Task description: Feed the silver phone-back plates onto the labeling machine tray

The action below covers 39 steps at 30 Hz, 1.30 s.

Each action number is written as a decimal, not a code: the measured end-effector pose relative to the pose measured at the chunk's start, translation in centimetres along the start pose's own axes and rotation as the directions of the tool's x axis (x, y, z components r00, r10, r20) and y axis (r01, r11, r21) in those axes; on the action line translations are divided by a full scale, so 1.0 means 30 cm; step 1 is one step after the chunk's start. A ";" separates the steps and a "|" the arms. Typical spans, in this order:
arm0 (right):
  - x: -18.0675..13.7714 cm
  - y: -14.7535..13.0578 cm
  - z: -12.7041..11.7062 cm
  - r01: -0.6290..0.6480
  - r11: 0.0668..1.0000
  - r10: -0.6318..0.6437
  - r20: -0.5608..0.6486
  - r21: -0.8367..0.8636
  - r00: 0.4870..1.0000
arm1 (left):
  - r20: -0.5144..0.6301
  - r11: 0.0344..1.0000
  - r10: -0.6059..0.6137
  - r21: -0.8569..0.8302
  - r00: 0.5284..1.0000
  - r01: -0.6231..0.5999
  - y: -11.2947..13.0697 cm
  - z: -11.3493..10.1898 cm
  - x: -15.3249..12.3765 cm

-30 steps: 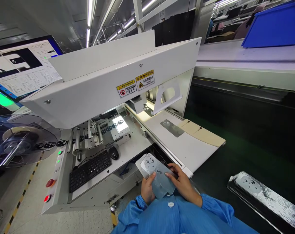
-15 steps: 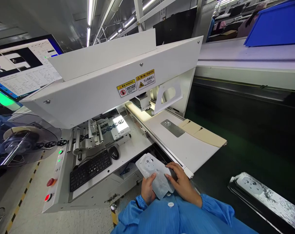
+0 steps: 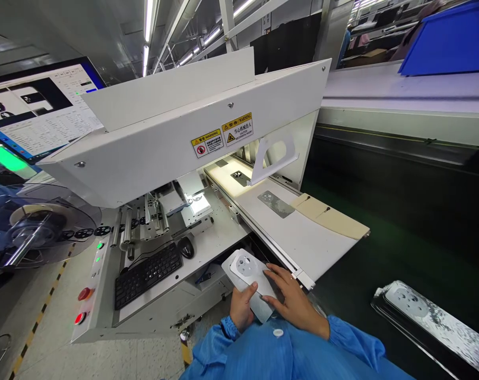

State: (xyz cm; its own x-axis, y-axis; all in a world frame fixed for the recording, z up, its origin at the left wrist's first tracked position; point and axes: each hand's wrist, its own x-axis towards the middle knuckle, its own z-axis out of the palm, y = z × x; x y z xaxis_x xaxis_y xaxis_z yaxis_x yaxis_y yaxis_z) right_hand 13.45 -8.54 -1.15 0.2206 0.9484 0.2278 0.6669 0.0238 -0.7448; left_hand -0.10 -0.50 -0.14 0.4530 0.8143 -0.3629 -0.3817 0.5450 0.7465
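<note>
Low in front of my body I hold pale grey phone back panels (image 3: 245, 267) with round camera holes at the far end. Two layers show, a smaller one lying over a larger one. My left hand (image 3: 241, 307) grips the left edge, its thumb on top. From the right, my right hand (image 3: 297, 302) has its fingers bent over the upper edge and face of the panels. Beyond them, another phone back panel (image 3: 276, 204) lies on the white conveyor belt (image 3: 287, 237). Deeper in the machine, a lit panel (image 3: 241, 178) carries a black piece around its camera holes.
The white machine (image 3: 207, 121) with warning labels stands ahead. A keyboard (image 3: 148, 274) and mouse (image 3: 186, 247) lie on its left ledge, near a reel (image 3: 37, 227) of black pieces. A phone panel in a black tray (image 3: 417, 316) sits at right. A blue bin (image 3: 449, 39) stands behind.
The machine's head has moved left off the belt to the strip of black pieces, uncovering the lit panel. The panel on the belt has shifted slightly inward. My right fingers have slid slightly leftward.
</note>
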 end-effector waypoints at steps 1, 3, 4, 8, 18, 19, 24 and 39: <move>-0.001 0.001 0.001 0.001 1.000 -0.001 0.009 -0.003 1.000 | 0.002 1.000 0.004 0.005 1.000 -0.004 0.000 0.001 -0.001; -0.004 0.004 0.001 0.004 1.000 -0.004 0.019 -0.004 1.000 | 0.014 1.000 0.012 0.012 1.000 -0.012 -0.002 0.000 -0.001; -0.005 0.005 0.002 0.005 1.000 -0.005 0.023 -0.003 1.000 | 0.022 1.000 0.015 0.016 1.000 -0.015 -0.004 -0.001 0.000; -0.009 0.009 0.003 0.008 1.000 -0.008 0.021 0.002 1.000 | 0.044 0.999 0.025 0.029 0.999 -0.026 -0.009 -0.005 0.002; -0.015 0.008 0.004 0.002 1.000 -0.001 -0.008 0.012 1.000 | 0.033 1.000 0.017 0.025 0.999 -0.018 -0.007 0.008 -0.002; -0.015 0.007 0.004 0.000 1.000 0.001 -0.009 0.014 1.000 | 0.033 0.999 0.021 0.024 0.999 -0.022 -0.008 0.006 -0.001; -0.016 0.010 0.006 -0.023 1.000 0.023 -0.013 0.018 1.000 | 0.044 1.000 0.027 0.012 0.999 -0.027 -0.011 0.004 0.000; -0.013 0.003 0.004 -0.021 0.999 0.021 -0.023 0.030 1.000 | 0.031 1.000 0.023 0.016 0.999 -0.024 -0.004 0.002 -0.005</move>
State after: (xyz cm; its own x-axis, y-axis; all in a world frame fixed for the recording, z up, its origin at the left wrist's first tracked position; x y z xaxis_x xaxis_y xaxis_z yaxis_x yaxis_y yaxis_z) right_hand 13.34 -8.88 -1.37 0.2509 0.9412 0.2261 0.6403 0.0139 -0.7680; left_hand -0.05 -0.70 -0.14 0.4683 0.8204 -0.3282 -0.3793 0.5221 0.7639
